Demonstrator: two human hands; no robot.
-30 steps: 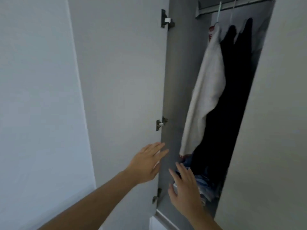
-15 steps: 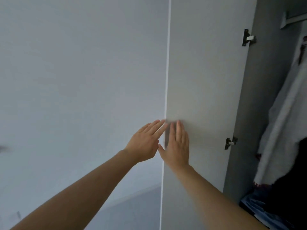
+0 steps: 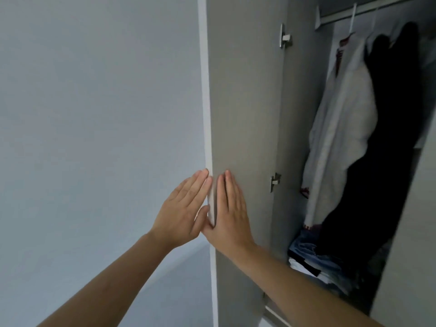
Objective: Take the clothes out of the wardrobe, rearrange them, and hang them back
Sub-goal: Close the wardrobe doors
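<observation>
The wardrobe's left door [image 3: 243, 102] stands open, edge-on toward me. My right hand [image 3: 230, 213] lies flat with straight fingers on the door's inner face near its free edge. My left hand [image 3: 182, 210] is flat too, its fingertips at the door's edge from the outer side. Inside, a white garment [image 3: 339, 128] and a black garment [image 3: 391, 142] hang from a rail [image 3: 368, 10] on hangers. Folded clothes [image 3: 313, 256], blue and white, are piled on the wardrobe floor below them.
A plain pale wall [image 3: 94, 114] fills the left half of the view. The wardrobe's right door [image 3: 415, 232] covers the right edge. Two metal hinges [image 3: 284, 38] sit on the left door's inner side.
My view has swung back to the right, showing the hanging clothes again. Both hands stay at the left door's edge, and the door has turned more edge-on to me.
</observation>
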